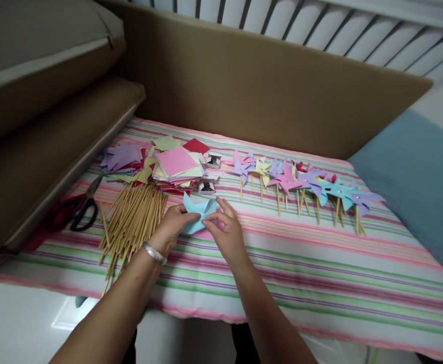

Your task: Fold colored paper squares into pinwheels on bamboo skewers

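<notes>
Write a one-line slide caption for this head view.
Both hands, left hand and right hand, fold a light-blue paper pinwheel beside wooden sticks and finished pinwheels.

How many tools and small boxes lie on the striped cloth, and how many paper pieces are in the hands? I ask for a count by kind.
Scissors: 1
Small boxes: 2
Light blue paper piece, held by the left hand and right hand: 1
Total: 4
</notes>
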`<act>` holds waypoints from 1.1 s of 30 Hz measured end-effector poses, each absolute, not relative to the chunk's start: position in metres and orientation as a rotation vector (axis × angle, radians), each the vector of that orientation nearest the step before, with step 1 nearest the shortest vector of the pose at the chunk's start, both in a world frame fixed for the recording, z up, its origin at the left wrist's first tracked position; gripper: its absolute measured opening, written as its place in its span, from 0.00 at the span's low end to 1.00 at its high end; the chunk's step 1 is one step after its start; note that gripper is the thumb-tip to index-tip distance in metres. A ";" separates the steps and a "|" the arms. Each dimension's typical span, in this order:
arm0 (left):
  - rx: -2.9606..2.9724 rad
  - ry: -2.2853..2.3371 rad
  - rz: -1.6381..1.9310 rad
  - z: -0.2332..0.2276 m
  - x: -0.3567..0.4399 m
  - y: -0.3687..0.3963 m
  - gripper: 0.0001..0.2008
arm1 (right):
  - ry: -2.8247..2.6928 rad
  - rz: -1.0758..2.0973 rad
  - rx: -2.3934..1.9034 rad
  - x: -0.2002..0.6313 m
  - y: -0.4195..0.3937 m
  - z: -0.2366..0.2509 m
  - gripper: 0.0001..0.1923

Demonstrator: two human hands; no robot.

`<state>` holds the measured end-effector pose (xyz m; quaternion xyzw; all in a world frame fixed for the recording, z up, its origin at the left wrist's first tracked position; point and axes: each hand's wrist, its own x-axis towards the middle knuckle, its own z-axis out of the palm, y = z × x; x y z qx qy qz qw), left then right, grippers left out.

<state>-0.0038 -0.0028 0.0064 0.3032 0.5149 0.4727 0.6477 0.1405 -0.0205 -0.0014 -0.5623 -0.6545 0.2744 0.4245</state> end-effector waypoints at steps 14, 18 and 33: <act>0.703 1.113 1.035 0.006 -0.002 -0.004 0.08 | -1.578 0.743 -1.475 0.139 -0.017 -0.001 0.02; 0.698 1.121 1.025 0.006 -0.002 -0.004 0.07 | -1.579 0.743 -1.489 0.139 -0.017 -0.003 0.01; 0.828 1.190 0.952 0.004 -0.004 -0.002 0.07 | -1.639 0.621 -1.560 0.146 -0.017 0.008 0.04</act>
